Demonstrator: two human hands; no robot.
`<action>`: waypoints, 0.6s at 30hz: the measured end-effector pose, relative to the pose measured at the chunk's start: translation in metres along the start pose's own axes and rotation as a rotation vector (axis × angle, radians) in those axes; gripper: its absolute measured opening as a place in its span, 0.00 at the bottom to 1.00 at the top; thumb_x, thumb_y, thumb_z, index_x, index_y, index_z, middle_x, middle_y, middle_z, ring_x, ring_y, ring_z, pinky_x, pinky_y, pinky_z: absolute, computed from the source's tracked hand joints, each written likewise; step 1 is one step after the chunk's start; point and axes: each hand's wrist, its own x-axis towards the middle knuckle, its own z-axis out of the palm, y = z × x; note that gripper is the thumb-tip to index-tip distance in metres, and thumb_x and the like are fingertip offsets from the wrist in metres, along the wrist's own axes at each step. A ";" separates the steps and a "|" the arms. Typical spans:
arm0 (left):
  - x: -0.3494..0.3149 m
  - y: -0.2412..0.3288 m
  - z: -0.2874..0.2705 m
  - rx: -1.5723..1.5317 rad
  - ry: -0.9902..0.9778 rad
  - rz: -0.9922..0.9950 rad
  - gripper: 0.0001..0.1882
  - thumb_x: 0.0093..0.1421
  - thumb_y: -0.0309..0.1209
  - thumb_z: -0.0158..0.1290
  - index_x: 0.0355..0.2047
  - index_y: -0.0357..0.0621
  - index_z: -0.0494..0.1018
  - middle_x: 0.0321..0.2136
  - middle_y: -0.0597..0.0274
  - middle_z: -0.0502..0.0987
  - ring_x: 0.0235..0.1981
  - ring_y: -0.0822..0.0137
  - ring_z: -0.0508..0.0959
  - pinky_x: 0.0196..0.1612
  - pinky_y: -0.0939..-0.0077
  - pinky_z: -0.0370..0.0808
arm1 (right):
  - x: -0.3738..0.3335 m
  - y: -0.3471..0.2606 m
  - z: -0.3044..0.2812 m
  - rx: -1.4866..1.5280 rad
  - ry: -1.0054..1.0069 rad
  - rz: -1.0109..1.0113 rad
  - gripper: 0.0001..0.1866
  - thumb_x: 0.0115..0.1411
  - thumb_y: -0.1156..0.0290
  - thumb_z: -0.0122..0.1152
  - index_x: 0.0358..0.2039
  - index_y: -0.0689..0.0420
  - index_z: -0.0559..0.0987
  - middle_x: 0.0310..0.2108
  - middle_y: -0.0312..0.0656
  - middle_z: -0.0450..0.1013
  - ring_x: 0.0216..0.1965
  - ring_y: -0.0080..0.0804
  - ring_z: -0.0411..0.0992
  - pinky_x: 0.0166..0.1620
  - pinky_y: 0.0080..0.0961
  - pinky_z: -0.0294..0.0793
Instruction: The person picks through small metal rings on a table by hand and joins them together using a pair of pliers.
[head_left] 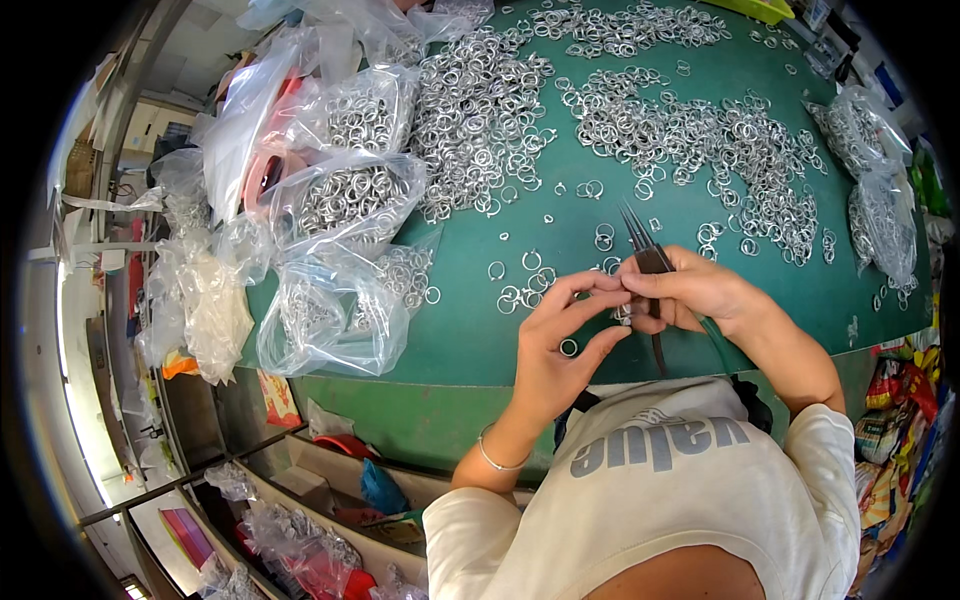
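Note:
Close together over the near side of the green table, my two hands meet at the fingertips. My left hand [572, 318] is closed in a pinch around a small silver ring [623, 314], partly covered by fingers. Another ring [568, 347] shows on that hand, and a thin bracelet [496, 452] circles the wrist. My right hand [700, 290] is closed around slender pointed metal tools [640, 232] with a dark brown grip; their exact kind is unclear. A thin green handle or cord [716, 337] emerges below that hand. Several loose rings [527, 288] lie just beyond my left hand.
Large heaps of silver rings [690, 130] cover the far part of the green table [470, 340]. Clear plastic bags [335, 320] of rings crowd its left side, with more bags [885, 215] at the right edge. Cluttered shelves [300, 460] stand below left.

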 end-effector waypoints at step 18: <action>-0.012 0.011 0.011 0.047 0.082 -0.123 0.17 0.47 0.14 0.55 0.39 0.35 0.74 0.39 0.55 0.75 0.39 0.65 0.76 0.37 0.79 0.74 | -0.005 0.015 -0.002 -0.325 0.139 -0.250 0.06 0.55 0.76 0.58 0.33 0.63 0.75 0.27 0.36 0.71 0.29 0.21 0.70 0.33 0.18 0.68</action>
